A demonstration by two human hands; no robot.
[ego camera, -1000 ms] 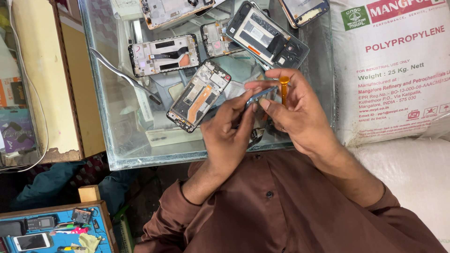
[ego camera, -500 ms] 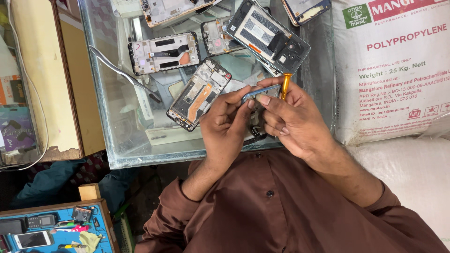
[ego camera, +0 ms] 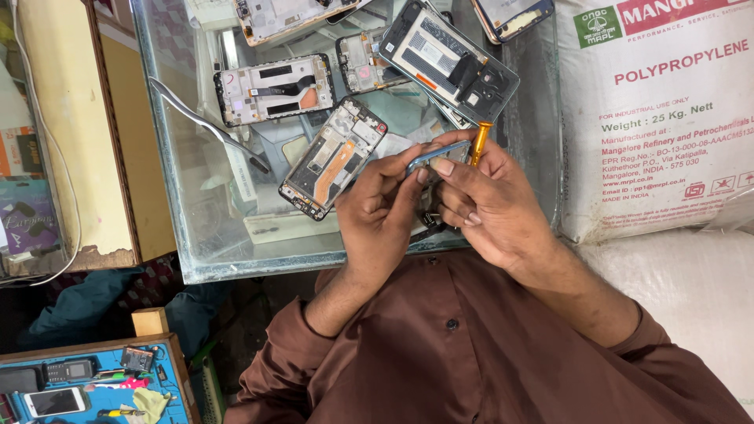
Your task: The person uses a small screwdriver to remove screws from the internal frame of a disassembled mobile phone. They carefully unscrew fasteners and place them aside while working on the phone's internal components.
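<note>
Both hands meet above the front edge of a glass counter (ego camera: 181, 235). My left hand (ego camera: 385, 208) pinches the left end of a thin blue phone frame piece (ego camera: 437, 154). My right hand (ego camera: 491, 204) grips the other end with thumb and fingers, and a small orange-handled screwdriver (ego camera: 480, 140) sticks up from between its fingers. An opened phone chassis (ego camera: 333, 159) with an orange ribbon cable lies on the glass just left of my left hand.
Several more dismantled phones lie further back: a white-framed one (ego camera: 275, 89) and a dark back cover (ego camera: 449, 61). Metal tweezers (ego camera: 206, 126) rest at the left. A white printed sack (ego camera: 660, 118) stands at the right. A blue tray (ego camera: 86, 385) with phones sits at lower left.
Both hands shifted slightly, and the right thumb now presses on the blue frame piece. The screwdriver stays in the right hand, tilted a bit more upright.
</note>
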